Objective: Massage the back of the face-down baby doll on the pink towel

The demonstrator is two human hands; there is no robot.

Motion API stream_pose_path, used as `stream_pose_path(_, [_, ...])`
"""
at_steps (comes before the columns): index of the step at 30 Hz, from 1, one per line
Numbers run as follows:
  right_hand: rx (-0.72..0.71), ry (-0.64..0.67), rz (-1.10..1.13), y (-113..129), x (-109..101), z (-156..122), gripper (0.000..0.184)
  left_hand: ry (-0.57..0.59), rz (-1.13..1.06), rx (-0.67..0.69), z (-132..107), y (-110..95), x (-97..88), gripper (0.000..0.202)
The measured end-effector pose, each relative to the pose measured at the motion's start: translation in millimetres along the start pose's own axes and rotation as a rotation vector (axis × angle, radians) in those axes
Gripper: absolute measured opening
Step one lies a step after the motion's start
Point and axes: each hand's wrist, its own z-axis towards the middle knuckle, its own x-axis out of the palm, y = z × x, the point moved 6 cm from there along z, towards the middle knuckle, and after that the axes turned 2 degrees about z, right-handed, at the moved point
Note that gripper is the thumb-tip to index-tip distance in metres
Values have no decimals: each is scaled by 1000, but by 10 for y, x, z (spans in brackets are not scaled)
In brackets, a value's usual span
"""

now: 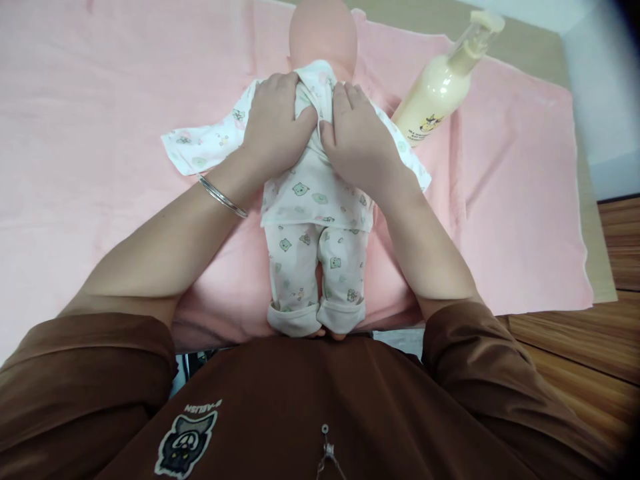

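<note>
A baby doll [324, 35] lies lengthwise in front of me, its bald head at the far end and its feet toward my body. It wears a white printed shirt [317, 190] with sleeves spread to both sides, and matching pants [295, 263] with turned-up cuffs. Flat on the upper left of the shirt lies my left hand [277, 127], its thumb apart from the fingers. My right hand [361, 137] rests on the upper right with fingers stretched out. Between the two thumbs the fabric is creased. No face shows on the doll.
A pink cloth [120, 87] covers most of the table [595, 233]. To the right of the doll a cream pump bottle [433, 93] with a clear cap lies near the right sleeve. Wooden flooring [565, 340] shows beyond the table's right corner.
</note>
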Motion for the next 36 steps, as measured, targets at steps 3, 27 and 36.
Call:
stream_pose_path(3, [78,-28,-15,-197,27,88,30,-51,4,6,-49,-33,-61,35])
stream_pose_path(27, [200,-70,-89,-481,174,180,47,55,-93,-152,-106,-20,-141,41])
stream_pose_path(36, [199,-30,-11,-548,184,126,52,3,113,-77,-205,-221,-136,32])
